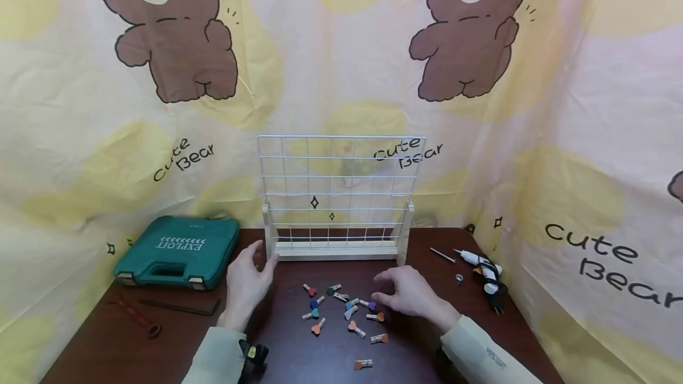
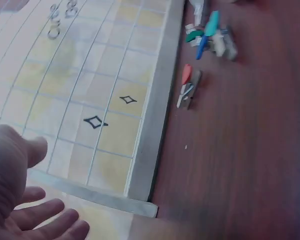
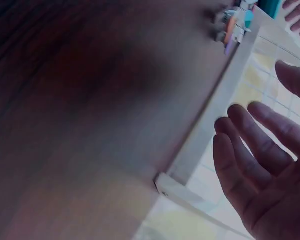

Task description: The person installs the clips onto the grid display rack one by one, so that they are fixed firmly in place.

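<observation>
A white wire grid rack (image 1: 341,194) stands upright in a pale base (image 1: 336,252) at the back of the table. My left hand (image 1: 246,280) is beside the rack's left foot, its thumb spread from the fingers; in the left wrist view the hand (image 2: 25,195) holds nothing. Over the table right of the clips, my right hand (image 1: 413,295) has loosely bent fingers, and the right wrist view shows its palm (image 3: 275,185) bare. Between the hands lie several small wooden clothespins with coloured hearts, among them a red one (image 1: 310,290), a purple one (image 1: 369,305) and an orange one (image 1: 364,364).
On the left sit a green tool case (image 1: 178,248), a hex key (image 1: 178,307) and a red wrench (image 1: 137,316). To the right are a metal rod (image 1: 442,255), a small metal ring (image 1: 459,278) and a white corded tool (image 1: 487,271). A bear-print curtain (image 1: 331,46) hangs behind.
</observation>
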`<state>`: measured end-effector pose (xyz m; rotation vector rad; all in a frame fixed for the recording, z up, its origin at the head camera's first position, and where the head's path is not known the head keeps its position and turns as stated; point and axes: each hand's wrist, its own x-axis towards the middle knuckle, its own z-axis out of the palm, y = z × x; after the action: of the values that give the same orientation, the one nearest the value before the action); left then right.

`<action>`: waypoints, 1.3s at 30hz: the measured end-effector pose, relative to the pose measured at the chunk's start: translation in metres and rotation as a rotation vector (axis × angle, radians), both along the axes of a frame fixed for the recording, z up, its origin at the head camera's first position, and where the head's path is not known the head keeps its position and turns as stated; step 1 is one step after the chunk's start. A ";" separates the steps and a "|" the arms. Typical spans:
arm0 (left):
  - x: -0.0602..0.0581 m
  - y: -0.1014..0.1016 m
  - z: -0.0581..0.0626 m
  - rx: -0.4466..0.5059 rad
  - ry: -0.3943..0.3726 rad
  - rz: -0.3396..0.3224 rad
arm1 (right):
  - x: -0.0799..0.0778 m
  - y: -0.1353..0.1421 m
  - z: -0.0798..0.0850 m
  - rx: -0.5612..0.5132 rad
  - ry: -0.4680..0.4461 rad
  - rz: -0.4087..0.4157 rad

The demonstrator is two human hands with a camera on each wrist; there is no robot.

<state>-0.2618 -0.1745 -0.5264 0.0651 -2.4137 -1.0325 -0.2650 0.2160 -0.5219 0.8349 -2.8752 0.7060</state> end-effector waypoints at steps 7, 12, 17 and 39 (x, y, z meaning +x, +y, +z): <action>-0.022 0.004 -0.003 0.244 0.033 0.054 | -0.006 -0.011 -0.014 0.024 -0.109 0.094; -0.034 0.008 -0.010 0.325 0.043 0.123 | -0.005 -0.016 -0.019 0.082 -0.054 0.095; -0.042 0.011 -0.016 0.360 0.070 0.171 | -0.006 -0.020 -0.020 0.121 -0.060 0.090; -0.045 0.011 -0.022 0.294 0.096 0.173 | -0.066 -0.102 0.218 -0.197 0.287 0.244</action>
<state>-0.3063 -0.1632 -0.5483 0.3126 -2.1129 -1.2684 -0.3314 0.1144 -0.3038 1.1627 -2.4320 0.8011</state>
